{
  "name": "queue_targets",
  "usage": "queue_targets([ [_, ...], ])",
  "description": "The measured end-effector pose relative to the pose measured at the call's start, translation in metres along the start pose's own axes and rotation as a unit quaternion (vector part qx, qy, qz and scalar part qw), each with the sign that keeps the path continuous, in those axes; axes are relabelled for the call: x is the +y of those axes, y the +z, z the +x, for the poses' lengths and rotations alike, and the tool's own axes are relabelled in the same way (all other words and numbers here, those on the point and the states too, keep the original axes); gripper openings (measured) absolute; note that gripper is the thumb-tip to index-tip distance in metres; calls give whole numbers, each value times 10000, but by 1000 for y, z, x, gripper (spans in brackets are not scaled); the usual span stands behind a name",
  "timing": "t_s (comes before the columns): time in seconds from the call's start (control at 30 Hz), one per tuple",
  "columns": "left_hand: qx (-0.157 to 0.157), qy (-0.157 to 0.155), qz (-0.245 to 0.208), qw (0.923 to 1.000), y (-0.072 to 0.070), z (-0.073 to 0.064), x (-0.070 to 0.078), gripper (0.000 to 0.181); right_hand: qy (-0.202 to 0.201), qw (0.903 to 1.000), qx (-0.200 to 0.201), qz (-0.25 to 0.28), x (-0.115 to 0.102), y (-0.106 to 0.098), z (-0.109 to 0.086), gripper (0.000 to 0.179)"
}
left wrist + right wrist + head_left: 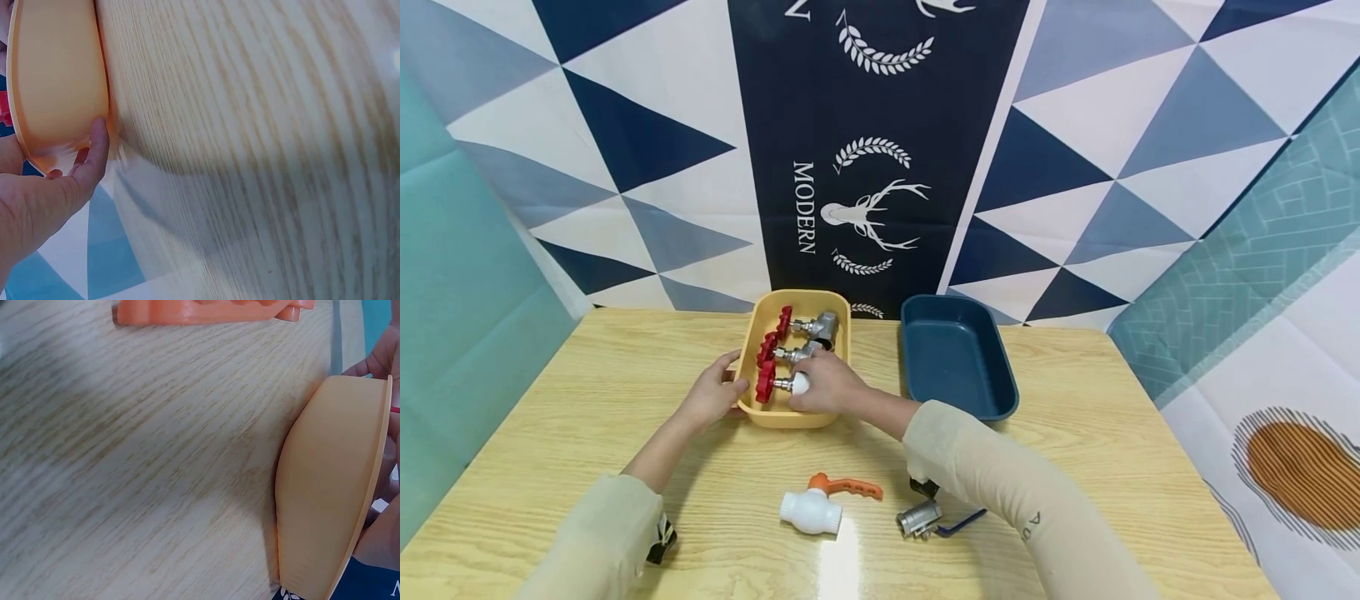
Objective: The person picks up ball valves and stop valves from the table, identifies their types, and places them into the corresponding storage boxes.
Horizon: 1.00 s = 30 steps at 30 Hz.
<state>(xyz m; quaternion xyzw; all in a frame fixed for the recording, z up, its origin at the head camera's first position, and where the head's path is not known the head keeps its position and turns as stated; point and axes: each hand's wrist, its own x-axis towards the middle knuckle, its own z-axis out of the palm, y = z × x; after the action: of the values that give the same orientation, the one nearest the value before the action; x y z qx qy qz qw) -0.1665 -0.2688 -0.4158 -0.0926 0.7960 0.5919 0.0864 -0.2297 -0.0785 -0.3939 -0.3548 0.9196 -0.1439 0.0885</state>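
A yellow plastic bin (797, 422) stands at the back of the table. In it lie three valves with red handwheels, side by side: a rear metal valve (824, 326), a middle valve (786, 355) and a front valve (765, 382) with a white part. My right hand (831, 383) reaches into the bin and grips the front valve by its body, which the fingers mostly hide. With thumb at the rim and fingers along the outer wall, my left hand (709, 393) holds the bin's left side. The left wrist view shows those fingers (97, 153) against the wall.
Right of the yellow bin stands a dark blue bin (955, 354). Nearer on the wooden table (722, 517) lie a white ball valve (811, 511) with an orange lever and a metal ball valve (919, 518) with a blue lever, close to the right sleeve. A patterned cloth hangs behind.
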Motion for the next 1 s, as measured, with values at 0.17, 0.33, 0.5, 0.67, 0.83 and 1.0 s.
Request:
queue_targets([
  [0.17,1,41,18,10000,-1,0,-1,59,7,9999,-58,-121,-2,1,1,39],
  [0.33,5,85,7,10000,-1,1,-2,58,9,9997,-89,-214,-3,2,2,39],
  [0.5,3,88,-26,10000,-1,2,-3,58,-9,9996,-138,-256,-3,3,4,38],
  [0.67,17,98,-16,9999,-1,1,-3,58,-15,9996,-182,-197,-3,4,5,35],
  [0.83,24,107,23,9999,-1,1,-3,58,41,9997,-227,-87,-4,4,4,32],
  [1.0,30,95,15,9999,-1,1,-2,59,132,9995,-278,-13,-5,3,4,30],
])
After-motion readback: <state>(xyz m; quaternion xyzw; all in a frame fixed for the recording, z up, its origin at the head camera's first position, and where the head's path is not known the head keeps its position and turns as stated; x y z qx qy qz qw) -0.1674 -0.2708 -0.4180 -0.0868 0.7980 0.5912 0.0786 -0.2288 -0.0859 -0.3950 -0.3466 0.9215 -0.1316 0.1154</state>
